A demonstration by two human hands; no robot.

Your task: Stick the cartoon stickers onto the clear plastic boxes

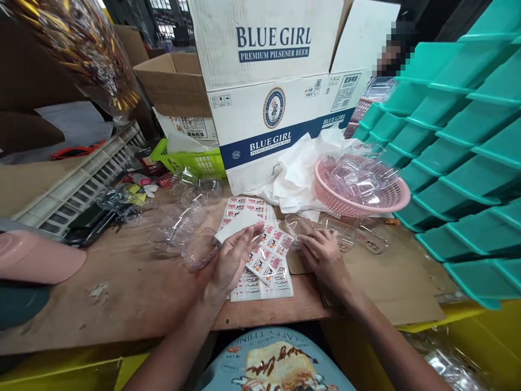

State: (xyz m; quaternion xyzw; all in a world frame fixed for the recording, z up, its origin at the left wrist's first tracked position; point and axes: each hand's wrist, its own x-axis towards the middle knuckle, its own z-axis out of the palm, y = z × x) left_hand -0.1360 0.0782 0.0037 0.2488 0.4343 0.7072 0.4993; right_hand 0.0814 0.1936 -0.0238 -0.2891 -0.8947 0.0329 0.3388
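Note:
My left hand (233, 258) is closed, with a small white paper sheet (238, 225) pinched between thumb and fingers. Beneath it lie overlapping sheets of printed stickers (262, 290) with pink and orange cartoon figures. On the right, my right hand (325, 252) curls its fingers over a clear plastic box (293, 224) and grips it against the cardboard; the fingers cover much of it. Close beside that hand, another clear plastic box (371, 241) bears a small printed sticker. A row of nested clear plastic containers (179, 225) lies left of my left hand.
A pink basket (362, 209) of clear plastic pieces stands at the back right, before stacked teal trays (468, 179). The white beer carton (260, 76) rises behind. A green basket (203, 163) and pink cap-like object (40, 258) are leftward. Cardboard (391, 293) covers the table's right.

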